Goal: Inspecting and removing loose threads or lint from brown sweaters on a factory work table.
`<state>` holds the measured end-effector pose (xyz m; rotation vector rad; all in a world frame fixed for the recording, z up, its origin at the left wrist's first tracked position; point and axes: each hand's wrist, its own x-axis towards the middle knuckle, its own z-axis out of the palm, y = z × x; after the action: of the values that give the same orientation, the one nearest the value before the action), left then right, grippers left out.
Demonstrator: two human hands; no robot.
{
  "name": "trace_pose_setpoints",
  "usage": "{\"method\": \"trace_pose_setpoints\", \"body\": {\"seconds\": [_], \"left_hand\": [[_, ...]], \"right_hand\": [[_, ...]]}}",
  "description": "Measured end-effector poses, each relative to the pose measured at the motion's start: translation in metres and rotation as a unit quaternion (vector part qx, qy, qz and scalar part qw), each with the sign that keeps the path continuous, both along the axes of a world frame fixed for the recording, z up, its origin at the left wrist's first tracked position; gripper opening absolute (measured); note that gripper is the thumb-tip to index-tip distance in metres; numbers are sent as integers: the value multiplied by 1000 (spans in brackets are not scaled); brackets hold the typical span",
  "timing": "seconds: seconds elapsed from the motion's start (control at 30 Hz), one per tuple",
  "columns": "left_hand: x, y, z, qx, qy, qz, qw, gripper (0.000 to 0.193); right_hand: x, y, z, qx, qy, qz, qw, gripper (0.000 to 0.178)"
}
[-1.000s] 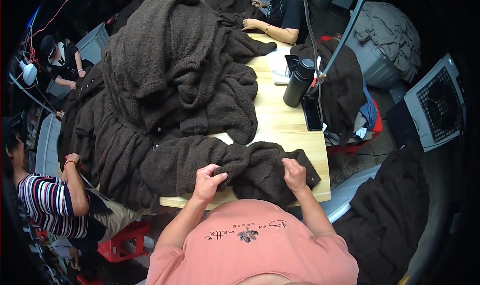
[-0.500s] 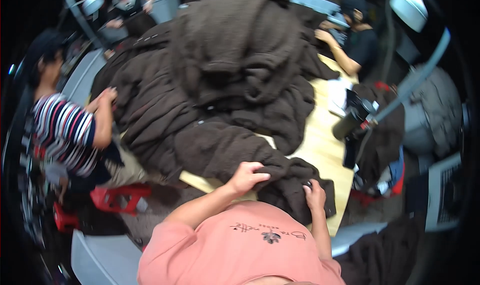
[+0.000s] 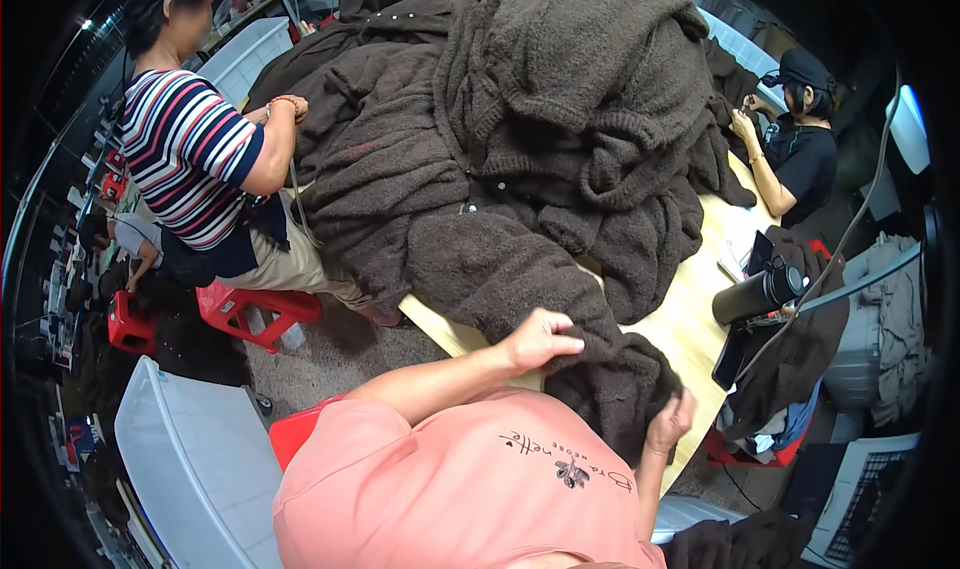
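Observation:
A dark brown fuzzy knit garment (image 3: 628,394) lies in front of me at the table's near edge. My left hand (image 3: 540,341) is closed on a fold of it, thumb on top and fingers tucked into the cloth. At its right edge, my right hand (image 3: 668,424) has bent fingers drawn together against the knit; the fingertips are partly hidden and slightly blurred. Beyond my hands, a brown sleeve-like length (image 3: 505,269) runs back to a tall heap of the same brown garments (image 3: 590,59), some showing small pale buttons.
The pale wooden table (image 3: 690,314) holds a black flask (image 3: 755,297) and a phone on the right. One person (image 3: 190,159) stands at the left, another (image 3: 800,159) works at the far right. Red stools (image 3: 260,309) and a grey bin (image 3: 190,459) stand left of me.
My view has shifted, so the scene sits lower and further right. My right hand has moved outward to the garment's right edge; my left hand keeps its hold.

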<state>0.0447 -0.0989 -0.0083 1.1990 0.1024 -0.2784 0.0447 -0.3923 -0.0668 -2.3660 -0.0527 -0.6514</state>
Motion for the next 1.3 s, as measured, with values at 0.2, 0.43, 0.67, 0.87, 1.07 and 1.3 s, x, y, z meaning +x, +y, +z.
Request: {"method": "trace_pose_setpoints", "body": {"seconds": [0.2, 0.43, 0.67, 0.87, 1.07, 1.3], "left_hand": [[10, 2, 18, -49, -25, 8, 998, 5], [-11, -36, -2, -49, -27, -131, 990, 10], [-20, -28, 1, -83, -2, -32, 996, 9], [-14, -20, -4, -11, -38, -11, 999, 11], [-22, -18, -2, 97, -69, 1, 993, 10], [-18, -13, 13, 312, -295, 20, 903, 16]], "right_hand": [[-16, 29, 113, -10, -93, 325, 941, 31], [-11, 87, 99, -9, -105, 406, 908, 24], [-9, 103, 78, -45, -123, 358, 925, 23], [3, 111, 67, 3, -107, 363, 926, 23], [12, 105, 80, 101, 43, 417, 902, 19], [16, 106, 77, 189, 235, 428, 852, 22]]}}
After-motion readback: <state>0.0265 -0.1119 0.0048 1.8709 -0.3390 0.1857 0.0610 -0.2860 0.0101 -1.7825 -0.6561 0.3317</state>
